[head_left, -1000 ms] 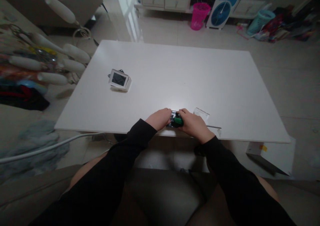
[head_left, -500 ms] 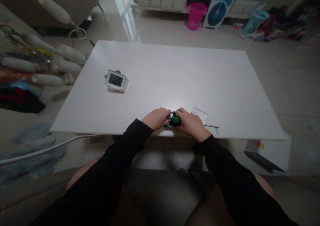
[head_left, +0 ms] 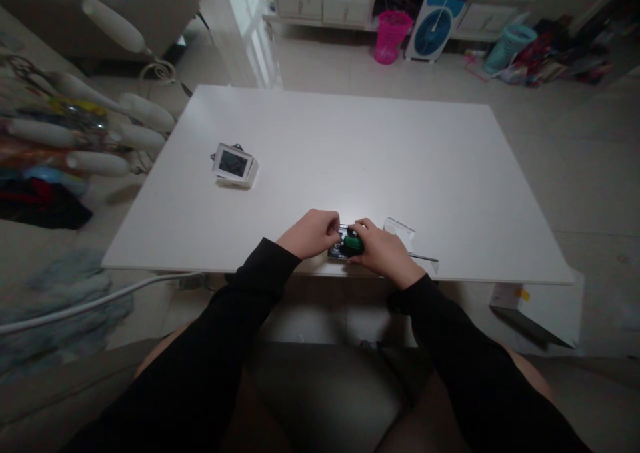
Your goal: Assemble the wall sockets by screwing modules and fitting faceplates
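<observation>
My left hand (head_left: pixel 311 233) and my right hand (head_left: pixel 383 250) meet at the near edge of the white table (head_left: pixel 350 146). Between them lies a small dark circuit board (head_left: pixel 339 247), which the left fingers pinch at its left side. The right hand is closed around a green-handled tool (head_left: pixel 353 243) held upright over the board. A clear plastic piece (head_left: pixel 399 231) sits just right of the right hand, and a thin metal rod (head_left: pixel 424 257) lies beside it on the table.
A small white device with a dark screen (head_left: pixel 234 165) rests on the table's left part. Left of the table is a rack with white pegs (head_left: pixel 100 139). On the floor beyond stand a pink basket (head_left: pixel 391 36), a blue fan (head_left: pixel 433 29) and a white cable (head_left: pixel 100 299).
The hands stay at the board; the left fingers have shifted slightly further onto its left edge. The view has drifted a little.
</observation>
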A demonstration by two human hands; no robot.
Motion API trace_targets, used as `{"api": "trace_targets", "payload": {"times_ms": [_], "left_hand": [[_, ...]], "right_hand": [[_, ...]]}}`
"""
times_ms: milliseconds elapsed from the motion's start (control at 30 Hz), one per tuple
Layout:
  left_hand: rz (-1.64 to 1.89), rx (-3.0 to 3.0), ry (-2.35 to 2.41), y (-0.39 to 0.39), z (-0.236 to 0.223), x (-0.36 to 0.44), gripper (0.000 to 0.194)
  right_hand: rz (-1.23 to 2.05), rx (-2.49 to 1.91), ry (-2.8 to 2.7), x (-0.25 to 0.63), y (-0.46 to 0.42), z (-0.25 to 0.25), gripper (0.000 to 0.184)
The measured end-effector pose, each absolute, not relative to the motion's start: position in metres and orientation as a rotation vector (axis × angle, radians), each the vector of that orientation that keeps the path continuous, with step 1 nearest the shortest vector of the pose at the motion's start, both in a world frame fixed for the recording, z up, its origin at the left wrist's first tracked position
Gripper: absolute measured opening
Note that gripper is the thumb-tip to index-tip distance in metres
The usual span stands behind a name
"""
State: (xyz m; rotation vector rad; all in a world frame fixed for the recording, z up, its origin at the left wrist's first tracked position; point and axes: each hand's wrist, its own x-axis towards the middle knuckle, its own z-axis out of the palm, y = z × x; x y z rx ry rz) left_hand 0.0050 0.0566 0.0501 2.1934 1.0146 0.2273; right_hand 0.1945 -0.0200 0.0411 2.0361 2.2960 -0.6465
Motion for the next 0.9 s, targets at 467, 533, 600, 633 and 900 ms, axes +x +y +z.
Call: {"api": "trace_targets", "payload": {"times_ms": [467, 533, 600, 633, 900], "left_hand": [[0.385, 1.651, 0.898, 0.058, 0.048, 0.016, 0.003], [0.403, 1.682, 0.901, 0.057, 0.046, 0.017, 0.006], [0.42, 1.779, 0.934, 0.056, 0.043, 0.017, 0.016], [0.412, 1.862, 0.962, 0.055, 0.04, 0.016, 0.023], [-0.031, 2.423, 0.968, 0.044, 0.027, 0.014, 0.052]], "right_hand": [[-1.081, 2.328, 2.563, 0.197, -0.015, 0.057, 0.014], [-0.938, 2.331, 2.517, 0.205, -0.014, 0.057, 0.011], [-0.725, 2.356, 2.392, 0.219, -0.012, 0.058, 0.009], [-0.615, 2.372, 2.293, 0.228, -0.011, 0.058, 0.009], [-0.436, 2.344, 1.855, 0.279, -0.013, 0.048, 0.018]]}}
